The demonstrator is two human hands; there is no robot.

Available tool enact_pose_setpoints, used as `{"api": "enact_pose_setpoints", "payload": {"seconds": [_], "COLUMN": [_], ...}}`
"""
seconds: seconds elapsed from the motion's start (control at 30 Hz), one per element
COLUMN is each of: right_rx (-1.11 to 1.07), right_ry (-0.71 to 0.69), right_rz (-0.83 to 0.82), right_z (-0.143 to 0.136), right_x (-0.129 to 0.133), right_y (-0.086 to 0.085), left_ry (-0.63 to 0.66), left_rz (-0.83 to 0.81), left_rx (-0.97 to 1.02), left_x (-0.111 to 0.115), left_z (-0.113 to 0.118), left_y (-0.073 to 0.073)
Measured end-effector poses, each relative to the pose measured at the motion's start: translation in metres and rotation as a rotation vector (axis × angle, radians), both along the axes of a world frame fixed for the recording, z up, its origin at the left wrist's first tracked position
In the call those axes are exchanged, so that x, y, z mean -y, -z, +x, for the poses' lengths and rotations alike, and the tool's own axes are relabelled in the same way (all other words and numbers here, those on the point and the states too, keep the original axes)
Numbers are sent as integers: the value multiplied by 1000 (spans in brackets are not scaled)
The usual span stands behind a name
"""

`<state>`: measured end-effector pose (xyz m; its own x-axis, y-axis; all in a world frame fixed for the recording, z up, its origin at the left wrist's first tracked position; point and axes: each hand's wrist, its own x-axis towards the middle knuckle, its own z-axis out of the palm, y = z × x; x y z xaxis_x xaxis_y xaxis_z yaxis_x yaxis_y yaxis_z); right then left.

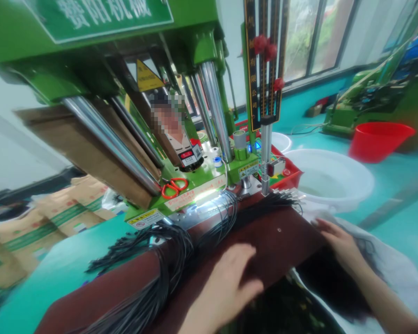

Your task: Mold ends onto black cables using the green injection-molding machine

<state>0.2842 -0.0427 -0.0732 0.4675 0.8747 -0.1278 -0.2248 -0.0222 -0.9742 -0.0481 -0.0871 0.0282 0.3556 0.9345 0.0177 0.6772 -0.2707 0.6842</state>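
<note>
My left hand [230, 283] is over the brown work table [282, 250], thumb apart from the fingers, with nothing seen in it. To its left, long black cables [142, 292] run along the table in a loose bundle. My right hand [341, 246] reaches past the table's right edge, beside a white sack [397, 260] with dark contents. Its fingers are stretched out and slightly blurred, and I see nothing in them. Another bunch of black cables [264, 208] with light metallic ends lies along the table's far side, by the green press [209, 181].
Orange-handled scissors [174, 188] rest on the press bed between steel columns [216, 111]. A large white tub [334, 176] and a red bucket [379, 141] stand at right. Brown paper sacks [66, 208] stand at left. A person, partly hidden, is behind the press.
</note>
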Motion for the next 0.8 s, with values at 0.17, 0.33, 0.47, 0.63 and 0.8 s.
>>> {"api": "enact_pose_setpoints", "payload": {"seconds": [0.17,0.33,0.47,0.63,0.8], "right_rx": [-359,-508,-638,-803,-861], "right_ry": [-51,-140,-149,-108,-141], "right_rz": [163,194,184,131,137], "right_z": [19,12,4,-7,-18], "right_x": [9,25,26,22,18], "right_y": [-23,-48,-53,-61,-64], "left_ry": [104,1,14,57,121], "left_rz": [407,416,284,2,30], "left_rx": [-369,-611,-559,-255,-85], "left_x": [-90,-122,-139,-162,-158], "left_z": [62,93,94,83,76], "left_y": [15,27,19,6,-9]}}
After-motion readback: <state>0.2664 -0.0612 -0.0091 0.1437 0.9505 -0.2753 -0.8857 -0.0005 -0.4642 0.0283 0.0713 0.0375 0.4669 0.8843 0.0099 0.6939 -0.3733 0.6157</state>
